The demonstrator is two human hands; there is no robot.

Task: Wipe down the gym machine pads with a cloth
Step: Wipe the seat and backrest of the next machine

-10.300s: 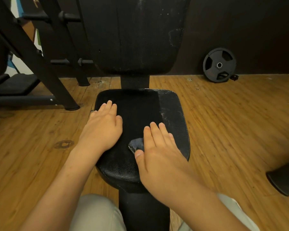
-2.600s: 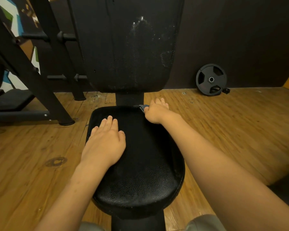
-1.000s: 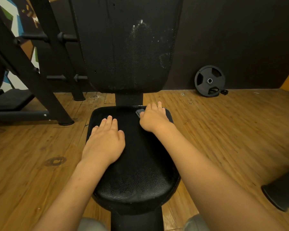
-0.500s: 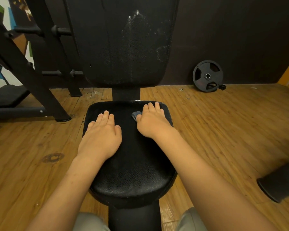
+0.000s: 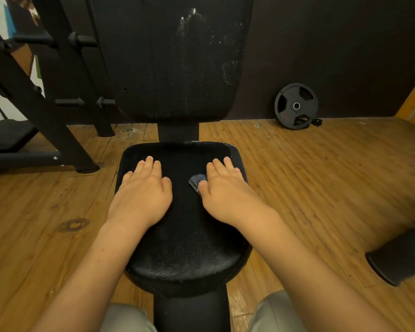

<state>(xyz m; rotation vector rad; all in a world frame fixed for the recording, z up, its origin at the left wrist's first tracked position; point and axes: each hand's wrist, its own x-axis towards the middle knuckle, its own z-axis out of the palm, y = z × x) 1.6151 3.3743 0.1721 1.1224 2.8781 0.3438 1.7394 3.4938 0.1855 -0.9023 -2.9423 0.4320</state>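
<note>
Step in hand: wiping the seat pad, I would say, up at its far end.
Right hand: flat, fingers straight and close together, pressing the cloth down rather than gripping it.
Cloth: small and dark, on the far right part of the seat, mostly under the palm, with one corner showing beside the thumb.
Left hand: flat on the far left of the seat, fingers straight, holding nothing; it looks like a brace.
Seat pad: a pale film shows along the far right edge.
Back pad: upright behind the seat, with white streaks down its right half; it looks unwiped.
Next move: probably sweeping the cloth over that far right edge under firm pressure, then lifting it to the streaked back pad.
Count: two hands, one cloth, two pads on this machine, one weight plate leaning against the wall.
</note>
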